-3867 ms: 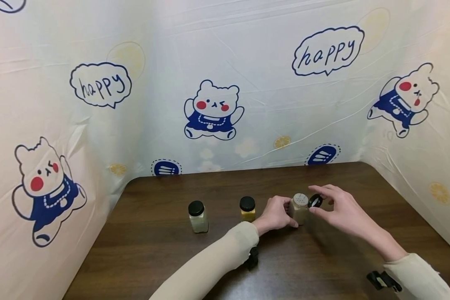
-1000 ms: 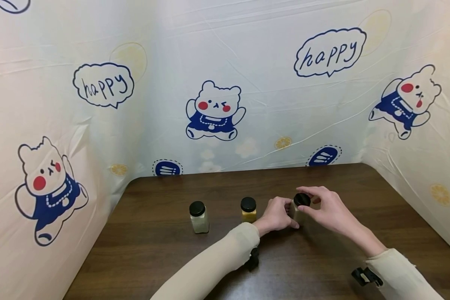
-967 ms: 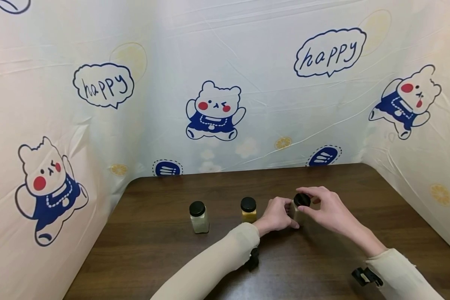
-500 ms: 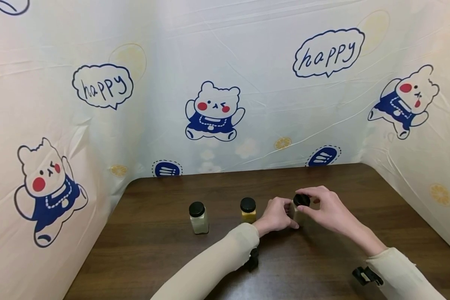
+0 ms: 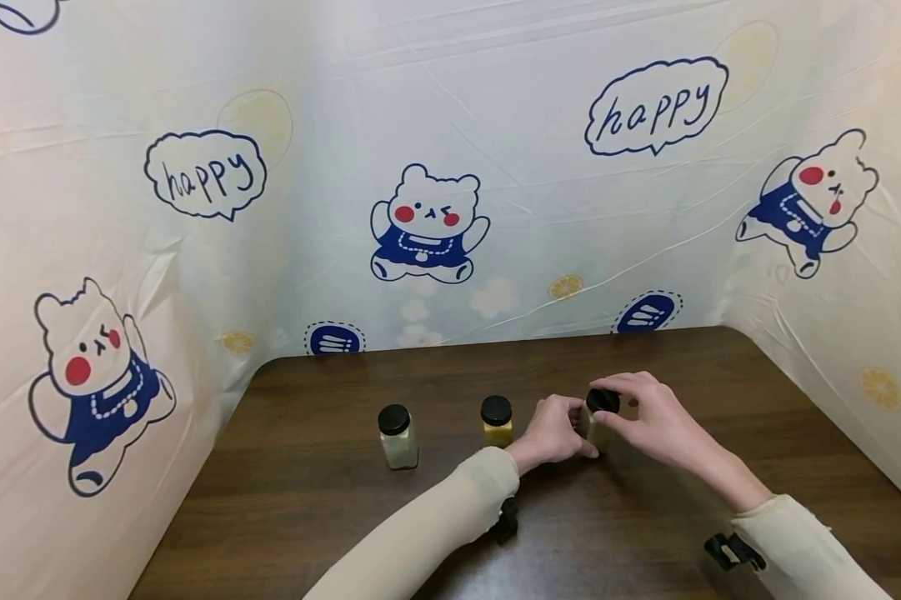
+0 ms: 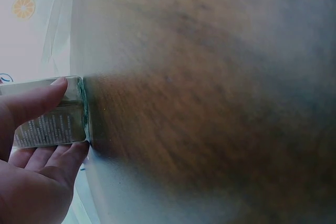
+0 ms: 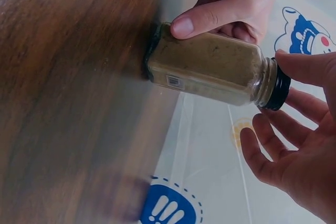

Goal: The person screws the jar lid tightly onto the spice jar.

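Observation:
A square glass spice jar (image 7: 210, 66) filled with greenish-brown powder stands upright on the table, toward the right. My left hand (image 5: 551, 429) grips its body from the left, the thumb on the near face in the left wrist view. On the jar's mouth sits a black lid (image 7: 277, 85), pinched between thumb and fingers of my right hand (image 5: 663, 421). A little of the jar's threaded neck shows under that lid. Left of my hands stand a yellow-filled jar (image 5: 498, 433), partly behind my left wrist, and a pale-filled jar (image 5: 400, 448), both with black lids.
The dark wooden table (image 5: 307, 517) has rounded far corners. A printed cloth (image 5: 525, 167) with bears and "happy" bubbles rises at the back and both sides. Black camera mounts (image 5: 733, 552) sit at the wrists.
Compared with about four seconds ago, when the sifter top lay bare, the lid has moved left onto the jar with my right hand. Over the last second, almost nothing differs.

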A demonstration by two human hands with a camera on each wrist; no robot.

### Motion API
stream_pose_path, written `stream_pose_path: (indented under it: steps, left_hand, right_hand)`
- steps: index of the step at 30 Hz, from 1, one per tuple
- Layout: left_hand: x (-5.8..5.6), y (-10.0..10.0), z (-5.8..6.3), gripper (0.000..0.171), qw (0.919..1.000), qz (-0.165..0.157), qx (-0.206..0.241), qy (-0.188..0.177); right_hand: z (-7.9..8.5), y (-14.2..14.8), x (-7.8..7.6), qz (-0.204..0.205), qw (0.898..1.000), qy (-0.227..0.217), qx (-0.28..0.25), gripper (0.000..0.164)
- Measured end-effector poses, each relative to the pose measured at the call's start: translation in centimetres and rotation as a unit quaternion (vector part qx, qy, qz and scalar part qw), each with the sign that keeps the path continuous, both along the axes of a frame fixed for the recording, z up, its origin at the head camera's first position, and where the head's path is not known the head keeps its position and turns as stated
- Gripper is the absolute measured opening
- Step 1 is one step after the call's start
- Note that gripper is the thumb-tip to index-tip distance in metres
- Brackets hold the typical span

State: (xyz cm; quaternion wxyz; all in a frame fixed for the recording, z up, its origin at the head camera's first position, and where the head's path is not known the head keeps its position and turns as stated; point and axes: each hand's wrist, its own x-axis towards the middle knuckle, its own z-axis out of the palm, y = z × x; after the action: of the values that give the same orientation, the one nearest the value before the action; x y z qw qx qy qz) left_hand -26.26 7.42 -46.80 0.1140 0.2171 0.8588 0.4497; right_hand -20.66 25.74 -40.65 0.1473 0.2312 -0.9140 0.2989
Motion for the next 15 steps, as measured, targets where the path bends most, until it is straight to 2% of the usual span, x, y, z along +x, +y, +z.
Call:
stream_pose_path:
  steps: [15]
  left_hand:
    - [0.16, -0.10, 0.16, 0.045, 1.0000, 0.000, 0.000, -0.001]
  right_hand:
    - [-0.47, 0.05, -0.12, -0.003, 1.000, 0.001, 0.000, 0.040]
